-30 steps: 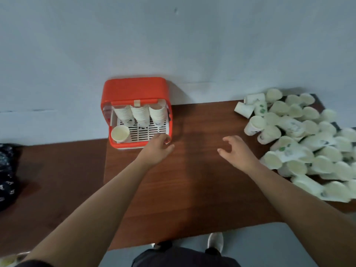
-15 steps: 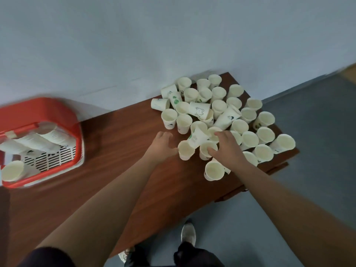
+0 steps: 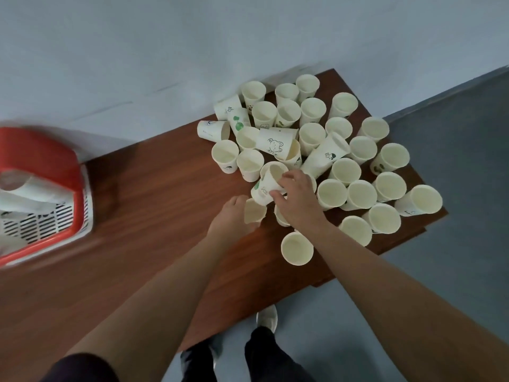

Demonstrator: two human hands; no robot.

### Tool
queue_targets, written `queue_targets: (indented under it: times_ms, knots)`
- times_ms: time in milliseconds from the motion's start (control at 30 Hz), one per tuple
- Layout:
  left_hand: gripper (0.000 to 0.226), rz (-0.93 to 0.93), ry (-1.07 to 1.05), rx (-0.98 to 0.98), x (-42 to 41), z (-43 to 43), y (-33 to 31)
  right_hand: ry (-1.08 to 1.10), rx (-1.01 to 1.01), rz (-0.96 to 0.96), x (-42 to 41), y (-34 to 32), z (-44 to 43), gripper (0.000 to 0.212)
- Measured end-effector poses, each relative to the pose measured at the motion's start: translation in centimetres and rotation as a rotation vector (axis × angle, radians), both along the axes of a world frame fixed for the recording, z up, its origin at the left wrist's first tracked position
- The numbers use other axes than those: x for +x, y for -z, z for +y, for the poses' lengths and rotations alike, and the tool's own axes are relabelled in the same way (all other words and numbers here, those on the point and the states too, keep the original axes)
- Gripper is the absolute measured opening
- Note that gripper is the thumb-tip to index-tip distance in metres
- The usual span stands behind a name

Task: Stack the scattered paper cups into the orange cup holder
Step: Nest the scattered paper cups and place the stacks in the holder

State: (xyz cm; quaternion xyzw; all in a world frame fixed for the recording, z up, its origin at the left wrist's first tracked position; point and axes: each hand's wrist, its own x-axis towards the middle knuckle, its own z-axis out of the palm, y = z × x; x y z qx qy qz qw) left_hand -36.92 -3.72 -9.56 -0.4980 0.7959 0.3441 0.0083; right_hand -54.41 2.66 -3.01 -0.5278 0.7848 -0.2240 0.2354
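Several white paper cups (image 3: 341,150) crowd the right end of the brown table, most upright, a few on their sides. My right hand (image 3: 298,197) pinches a tilted cup with a green print (image 3: 265,188) by its rim, at the near left edge of the pile. My left hand (image 3: 234,216) wraps around an upright cup (image 3: 254,210) just below the tilted one. The orange cup holder (image 3: 41,161) sits at the far left, blurred, with stacks of cups lying inside it over a white slotted grille.
The table (image 3: 143,224) runs from the holder to the cup pile, with its right corner and front edge near the outermost cups. A single upright cup (image 3: 297,248) stands nearest me. Grey floor and my shoes show below the table edge; a pale wall stands behind.
The view swung right from the holder to the pile. Both hands moved from the holder to the cups; my right hand lifted a tilted cup and my left closed around an upright one.
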Motion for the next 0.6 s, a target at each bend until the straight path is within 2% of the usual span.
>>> queue_targets:
  times_ms: [133,233,467,600]
  knots:
    - [0.07,0.067,-0.131,0.037,2.4,-1.0,-1.7,0.078,-0.177,-0.071,0.0,-2.4,-0.3,0.026]
    - [0.072,0.121,-0.216,0.005,6.2,-1.8,-4.5,0.079,-0.209,-0.102,1.6,-4.3,-1.1,0.023]
    - [0.077,0.203,-0.562,-0.147,20.3,-2.9,-11.2,-0.122,-0.163,-0.151,11.8,-7.2,-4.9,0.022]
    - [0.076,0.222,-0.772,-0.19,30.4,-2.1,-13.3,-0.278,-0.176,-0.194,20.5,-8.7,-7.1,0.037]
